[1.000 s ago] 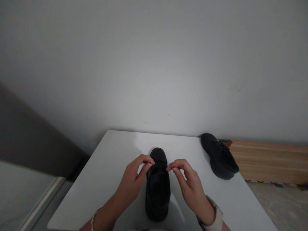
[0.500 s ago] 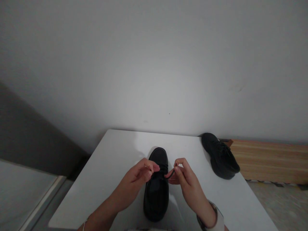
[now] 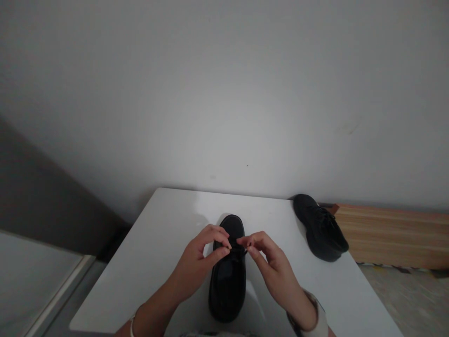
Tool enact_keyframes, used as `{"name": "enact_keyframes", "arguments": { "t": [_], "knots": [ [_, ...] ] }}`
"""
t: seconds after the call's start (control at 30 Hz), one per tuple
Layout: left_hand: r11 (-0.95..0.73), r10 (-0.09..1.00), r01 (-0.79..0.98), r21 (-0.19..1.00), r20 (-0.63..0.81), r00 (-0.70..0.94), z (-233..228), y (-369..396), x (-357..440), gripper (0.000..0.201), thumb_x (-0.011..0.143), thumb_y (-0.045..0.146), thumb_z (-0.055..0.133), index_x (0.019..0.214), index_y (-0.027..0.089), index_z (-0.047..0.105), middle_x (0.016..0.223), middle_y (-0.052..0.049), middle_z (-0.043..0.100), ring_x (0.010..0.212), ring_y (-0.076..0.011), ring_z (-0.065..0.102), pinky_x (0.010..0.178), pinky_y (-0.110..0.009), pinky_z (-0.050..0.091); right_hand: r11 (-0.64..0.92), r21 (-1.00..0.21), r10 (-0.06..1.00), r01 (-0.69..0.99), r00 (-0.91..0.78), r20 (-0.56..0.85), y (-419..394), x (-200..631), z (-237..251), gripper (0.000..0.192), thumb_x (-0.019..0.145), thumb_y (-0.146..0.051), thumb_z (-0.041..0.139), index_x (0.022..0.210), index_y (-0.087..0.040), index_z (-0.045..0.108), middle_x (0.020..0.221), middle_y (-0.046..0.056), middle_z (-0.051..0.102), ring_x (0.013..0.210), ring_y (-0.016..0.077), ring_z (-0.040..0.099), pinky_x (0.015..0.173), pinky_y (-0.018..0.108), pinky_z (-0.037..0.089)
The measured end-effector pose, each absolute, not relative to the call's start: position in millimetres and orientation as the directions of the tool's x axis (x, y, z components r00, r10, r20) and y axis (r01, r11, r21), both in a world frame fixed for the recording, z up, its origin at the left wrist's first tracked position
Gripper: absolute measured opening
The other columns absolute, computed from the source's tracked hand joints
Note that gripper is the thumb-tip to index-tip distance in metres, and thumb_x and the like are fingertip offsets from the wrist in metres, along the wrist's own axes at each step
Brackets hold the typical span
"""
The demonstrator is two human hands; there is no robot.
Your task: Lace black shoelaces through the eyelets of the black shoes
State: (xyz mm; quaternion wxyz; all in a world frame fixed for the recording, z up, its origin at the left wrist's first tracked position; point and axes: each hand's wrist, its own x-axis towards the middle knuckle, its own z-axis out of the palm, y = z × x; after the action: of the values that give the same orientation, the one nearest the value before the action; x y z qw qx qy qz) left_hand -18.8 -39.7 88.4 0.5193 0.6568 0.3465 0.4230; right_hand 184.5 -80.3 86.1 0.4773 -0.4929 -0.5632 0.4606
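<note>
Head view: your left hand [image 3: 196, 262] and right hand [image 3: 271, 267] have drawn together over the shoe [image 3: 228, 276] at tabletop [image 3: 157, 243] centre, fingers of both pinched on its lace [image 3: 237, 251]; half a second ago they were wider apart. A second shoe [image 3: 321, 228] lies at 2 o'clock.

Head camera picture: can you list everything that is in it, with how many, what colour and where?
near shoe: one, black, middle of the table, toe pointing away
lace: black, thin, across the near shoe, pinched at both sides
far shoe: one, black, at the table's far right edge
table: one, white, against the wall
wall: pale grey, behind the table
wooden board: one, light brown, right of the table
left hand: pinching the lace
right hand: pinching the lace
</note>
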Motion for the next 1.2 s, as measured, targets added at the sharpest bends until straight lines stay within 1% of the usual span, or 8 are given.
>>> {"name": "enact_keyframes", "arguments": {
  "t": [0.07,0.2,0.3,0.43,0.67,0.9,1.07,1.2],
  "knots": [
    [-0.245,0.903,0.043,0.969,0.211,0.374,89,-38,-14,0.006,0.087,0.024,0.067,0.084,0.022,0.072,0.105,-0.006,0.062,0.106,-0.0227,0.058,0.1,-0.037,0.041,0.108,-0.987,0.987,0.121,-0.132,0.092,-80,181,90,0.022,0.094,-0.043,0.061,0.088,-0.022,0.061,0.106,0.007,0.07,0.101,0.021,0.063,0.088,0.033,0.047],
    [-0.22,0.91,0.041,0.975,0.19,0.368,87,-37,-8,0.005,0.081,0.019,0.069,0.08,0.021,0.073,0.093,-0.003,0.061,0.091,-0.0184,0.059,0.087,-0.03,0.043,0.043,-0.998,0.973,0.054,-0.23,0.029,-77,175,88,0.018,0.089,-0.038,0.069,0.085,-0.02,0.066,0.081,0.0,0.064,0.075,0.0145,0.056,0.07,0.026,0.044],
    [-0.116,0.904,0.022,0.993,0.096,0.417,83,-36,-7,0.006,0.081,0.023,0.069,0.081,0.019,0.073,0.081,-0.001,0.063,0.075,-0.0156,0.057,0.071,-0.027,0.043,-0.02,-1.0,0.974,-0.004,-0.226,-0.018,-75,174,84,0.016,0.084,-0.035,0.075,0.083,-0.02,0.069,0.078,-0.001,0.063,0.073,0.0134,0.054,0.069,0.025,0.042],
    [-0.023,0.893,0.045,0.999,0.0,0.449,76,-34,-8,0.011,0.083,0.026,0.066,0.09,0.018,0.07,0.08,-0.001,0.068,0.074,-0.0162,0.06,0.072,-0.028,0.044,-0.05,-0.996,0.98,-0.071,-0.196,-0.035,-73,176,84,0.016,0.079,-0.032,0.079,0.077,-0.02,0.071,0.076,-0.002,0.064,0.073,0.013,0.056,0.069,0.025,0.043],
    [-0.28,0.839,0.266,0.922,0.1,0.536,58,-40,0,0.019,0.074,0.028,0.083,0.073,0.017,0.068,0.074,0.001,0.063,0.075,-0.0166,0.055,0.069,-0.026,0.039,-0.048,-0.992,0.995,-0.12,-0.088,-0.037,-69,171,85,0.015,0.074,-0.031,0.083,0.077,-0.019,0.074,0.076,0.0,0.069,0.071,0.015,0.064,0.069,0.026,0.05],
    [-0.485,0.788,0.305,0.82,0.26,0.558,50,-44,6,0.02,0.097,0.028,0.059,0.081,0.016,0.066,0.076,-0.003,0.063,0.076,-0.0182,0.056,0.069,-0.027,0.039,-0.079,-0.987,0.995,-0.139,-0.07,-0.07,-68,169,81,0.016,0.07,-0.028,0.086,0.076,-0.019,0.073,0.074,-0.001,0.069,0.071,0.0123,0.062,0.066,0.022,0.05],
    [-0.4,0.782,0.228,0.888,0.201,0.59,55,-41,0,0.031,0.099,0.028,0.051,0.075,0.018,0.066,0.077,-0.004,0.065,0.081,-0.0197,0.059,0.075,-0.029,0.041,-0.082,-0.947,0.996,-0.311,-0.057,-0.068,-68,174,74,0.027,0.074,-0.032,0.085,0.09,-0.022,0.066,0.076,-0.003,0.068,0.067,0.0106,0.062,0.066,0.023,0.051],
    [-0.323,0.816,0.2,0.925,0.164,0.555,55,-40,-3,0.033,0.1,0.027,0.048,0.076,0.017,0.069,0.084,-0.006,0.071,0.085,-0.0191,0.063,0.079,-0.028,0.044,-0.074,-0.964,0.997,-0.257,-0.053,-0.063,-71,180,67,0.033,0.077,-0.034,0.083,0.101,-0.023,0.065,0.076,-0.002,0.067,0.067,0.0117,0.062,0.066,0.024,0.051]
  ]
}}
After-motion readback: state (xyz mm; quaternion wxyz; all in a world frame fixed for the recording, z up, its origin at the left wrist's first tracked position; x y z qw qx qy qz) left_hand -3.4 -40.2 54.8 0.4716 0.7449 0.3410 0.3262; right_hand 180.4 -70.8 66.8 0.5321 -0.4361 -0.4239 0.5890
